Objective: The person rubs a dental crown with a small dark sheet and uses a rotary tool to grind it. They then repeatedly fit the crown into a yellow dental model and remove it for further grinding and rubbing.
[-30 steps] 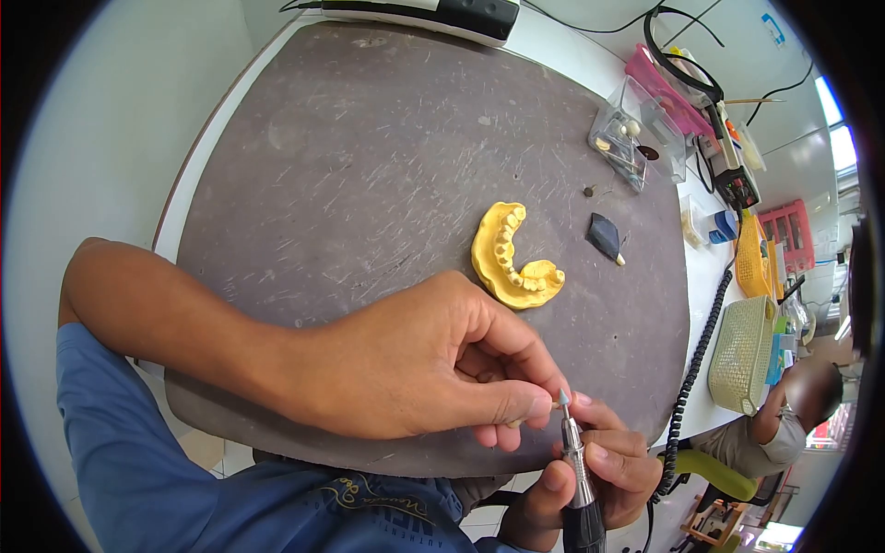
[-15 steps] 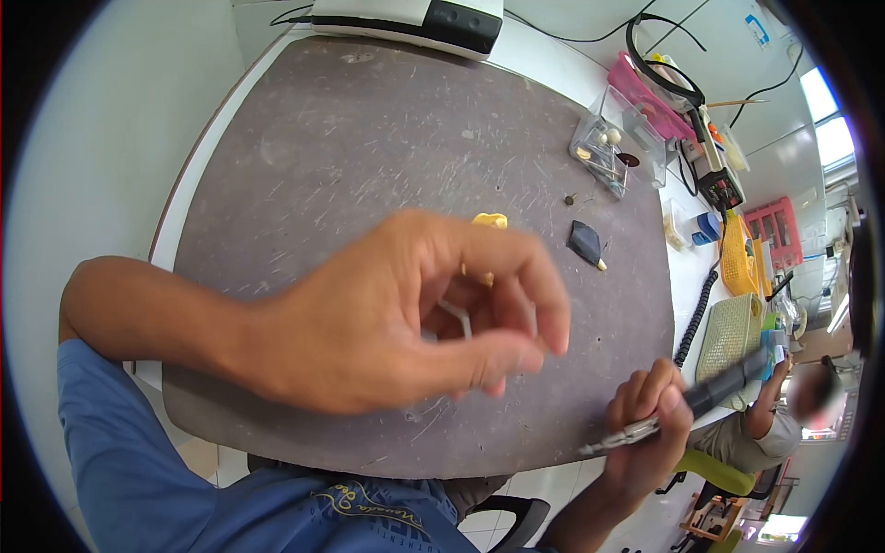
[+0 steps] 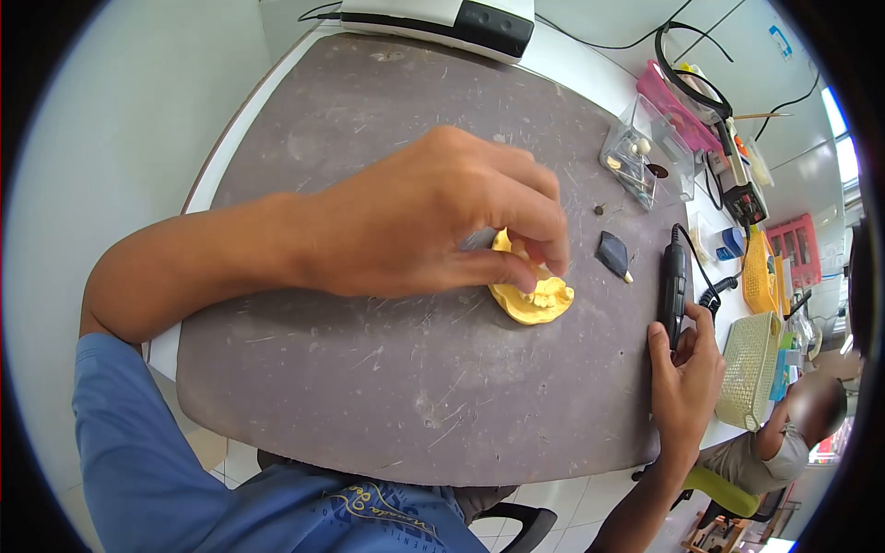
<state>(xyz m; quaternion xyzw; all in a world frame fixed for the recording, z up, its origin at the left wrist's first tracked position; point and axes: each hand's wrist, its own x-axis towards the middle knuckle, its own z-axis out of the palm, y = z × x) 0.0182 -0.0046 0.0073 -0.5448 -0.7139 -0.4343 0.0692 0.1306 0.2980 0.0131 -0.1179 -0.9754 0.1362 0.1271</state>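
Note:
A yellow dental cast with a row of teeth lies on the worn grey-brown work mat. My left hand is over it, thumb and fingertips drawn together at the teeth. Anything pinched there is hidden by the fingers. At the mat's right edge, a black rotary handpiece points away from me, its cord at the far end. My right hand has thumb and fingers around its near end. A dark, pointed flat piece with a pale tip lies between the cast and the handpiece.
Beyond the dark piece are a small round bit and a clear box of small parts. A woven basket, a yellow basket and a pink tray line the right side. A white device stands at the back. Another person sits at right.
My left hand has moved away from me, onto the cast, which now shows more. My right hand has brought the handpiece from the near right corner to the mat's right edge. The view has shifted slightly.

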